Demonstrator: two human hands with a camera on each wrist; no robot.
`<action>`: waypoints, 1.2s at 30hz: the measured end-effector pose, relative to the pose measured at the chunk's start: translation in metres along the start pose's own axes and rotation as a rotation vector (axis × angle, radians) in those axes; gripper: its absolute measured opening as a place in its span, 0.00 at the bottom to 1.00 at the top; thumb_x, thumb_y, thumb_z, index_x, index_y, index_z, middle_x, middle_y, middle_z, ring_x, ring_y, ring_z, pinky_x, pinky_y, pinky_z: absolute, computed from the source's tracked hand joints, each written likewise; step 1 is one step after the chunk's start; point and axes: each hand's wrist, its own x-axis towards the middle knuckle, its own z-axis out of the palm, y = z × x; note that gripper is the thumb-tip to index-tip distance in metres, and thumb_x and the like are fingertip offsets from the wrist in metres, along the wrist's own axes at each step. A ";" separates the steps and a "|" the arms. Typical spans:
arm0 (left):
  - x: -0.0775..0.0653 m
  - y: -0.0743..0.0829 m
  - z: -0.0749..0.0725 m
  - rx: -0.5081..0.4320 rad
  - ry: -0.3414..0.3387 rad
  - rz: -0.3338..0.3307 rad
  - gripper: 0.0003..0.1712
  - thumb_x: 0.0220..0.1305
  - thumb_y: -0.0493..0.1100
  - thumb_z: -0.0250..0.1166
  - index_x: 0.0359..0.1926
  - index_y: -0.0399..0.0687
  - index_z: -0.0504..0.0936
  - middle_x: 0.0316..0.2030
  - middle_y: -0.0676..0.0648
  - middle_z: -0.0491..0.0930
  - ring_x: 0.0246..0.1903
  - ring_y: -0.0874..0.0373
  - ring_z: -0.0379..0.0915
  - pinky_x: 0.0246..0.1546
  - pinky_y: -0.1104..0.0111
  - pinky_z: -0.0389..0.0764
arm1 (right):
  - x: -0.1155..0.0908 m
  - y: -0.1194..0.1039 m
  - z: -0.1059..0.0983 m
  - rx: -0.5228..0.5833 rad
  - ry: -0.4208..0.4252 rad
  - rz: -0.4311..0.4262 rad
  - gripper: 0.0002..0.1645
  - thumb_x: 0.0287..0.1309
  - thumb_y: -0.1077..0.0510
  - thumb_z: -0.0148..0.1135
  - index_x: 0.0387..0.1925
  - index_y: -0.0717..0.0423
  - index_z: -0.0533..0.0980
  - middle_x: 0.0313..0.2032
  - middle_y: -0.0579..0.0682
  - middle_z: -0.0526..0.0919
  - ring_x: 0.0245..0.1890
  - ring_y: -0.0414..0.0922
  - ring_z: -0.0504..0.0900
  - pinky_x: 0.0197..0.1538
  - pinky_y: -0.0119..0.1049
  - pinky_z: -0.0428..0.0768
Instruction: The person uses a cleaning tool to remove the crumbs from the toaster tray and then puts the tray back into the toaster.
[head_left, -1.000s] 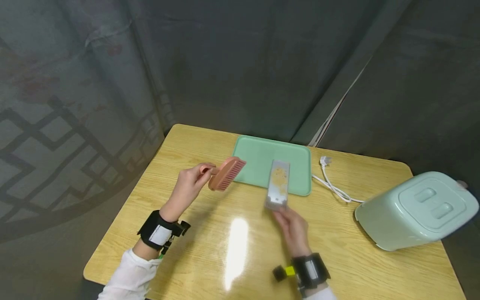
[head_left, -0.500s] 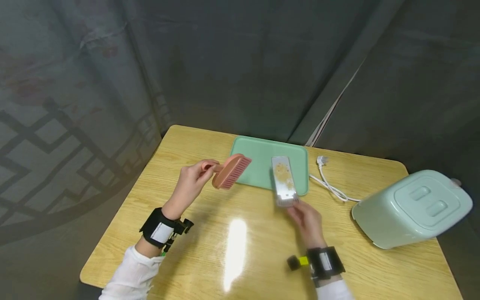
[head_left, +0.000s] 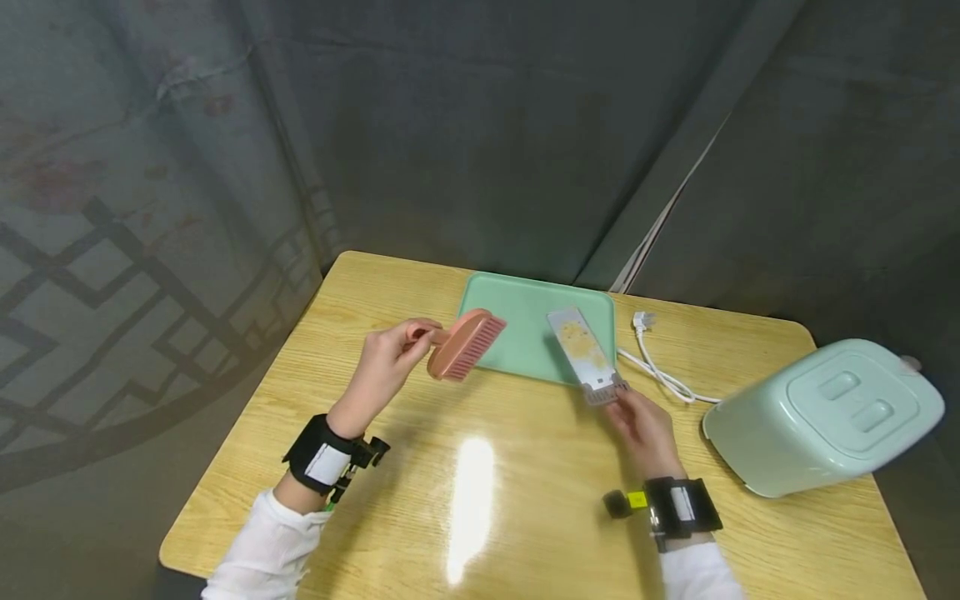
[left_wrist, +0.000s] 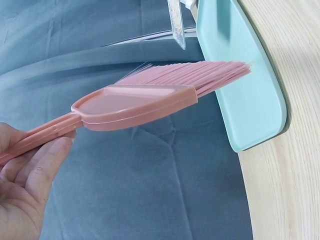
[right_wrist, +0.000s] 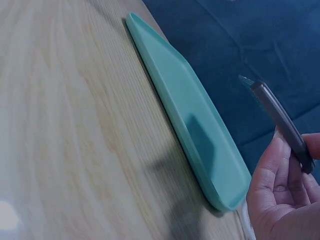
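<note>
My left hand [head_left: 381, 367] grips the handle of a pink hand brush [head_left: 461, 348], its bristles turned to the right. In the left wrist view, fingers and thumb wrap the handle of the brush [left_wrist: 135, 105], and the bristles overlap the green tray. A flat silver crumb tray [head_left: 583, 346] with yellowish crumbs scattered on it is held by its grey end in my right hand [head_left: 647, 429]. Seen from the right wrist, that grey end [right_wrist: 282, 125] is pinched between thumb and fingers. The crumb tray is raised over the right part of the mint-green serving tray [head_left: 517, 333].
A mint-green toaster [head_left: 795, 433] with a closed lid stands at the table's right side. Its white cord [head_left: 667, 379] and plug [head_left: 643, 320] lie between it and the serving tray. Dark curtains [head_left: 480, 125] hang behind the wooden table [head_left: 390, 517].
My right hand has moved right with the crumb tray, whose far end now leans more to the left. The left hand and brush have shifted only slightly to the right.
</note>
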 end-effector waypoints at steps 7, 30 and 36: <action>0.001 0.002 0.003 -0.018 -0.009 -0.013 0.08 0.71 0.33 0.63 0.46 0.34 0.86 0.34 0.41 0.88 0.15 0.68 0.52 0.16 0.75 0.57 | 0.009 -0.012 -0.006 -0.010 0.040 0.019 0.19 0.74 0.63 0.54 0.26 0.49 0.84 0.29 0.44 0.84 0.30 0.35 0.82 0.42 0.20 0.85; 0.043 0.014 0.045 -0.393 0.061 -0.168 0.09 0.73 0.34 0.61 0.40 0.28 0.82 0.31 0.35 0.86 0.31 0.47 0.87 0.34 0.71 0.90 | 0.022 -0.003 -0.009 -0.095 0.086 0.003 0.19 0.74 0.60 0.56 0.25 0.46 0.82 0.26 0.42 0.83 0.26 0.33 0.79 0.35 0.19 0.83; 0.068 0.020 0.060 -0.565 0.060 -0.222 0.09 0.74 0.33 0.60 0.37 0.28 0.79 0.31 0.31 0.85 0.27 0.68 0.83 0.36 0.68 0.91 | 0.021 0.001 -0.005 -0.095 0.069 -0.025 0.20 0.74 0.61 0.55 0.24 0.45 0.82 0.25 0.41 0.82 0.25 0.33 0.79 0.31 0.18 0.82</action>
